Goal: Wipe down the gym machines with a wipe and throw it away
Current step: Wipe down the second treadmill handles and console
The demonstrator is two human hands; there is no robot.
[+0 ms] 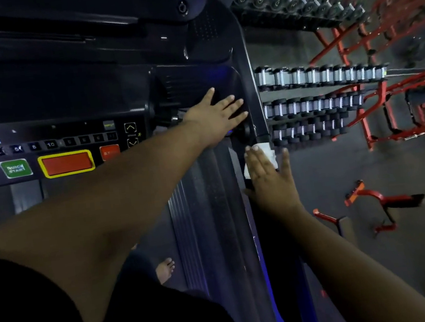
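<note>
On the gym floor, dim light: a treadmill (212,214) fills the view, its dark console (56,142) at left and the right side rail (254,96) running along its edge. Beyond it stand dumbbell racks (324,99) and red machine frames (401,116).

Left hand (216,117) reaches across, fingers straight and spread, flat on the console's right end near the rail; it holds nothing. Right hand (269,178) lies flat with straight fingers, pressing the white wipe (266,154) onto the rail just below the console. Wipe shows at the fingertips and beside the palm.

Step in hand, by my reading: wiping this rail. The next move calls for steady downward pressure while sliding the wipe along the rail without bunching it.

Legible: green "QUICK START" button (15,168); speed keys "8" and "10" (42,146). The red button (110,152) beside the large yellow-edged red one reads only partly.
</note>
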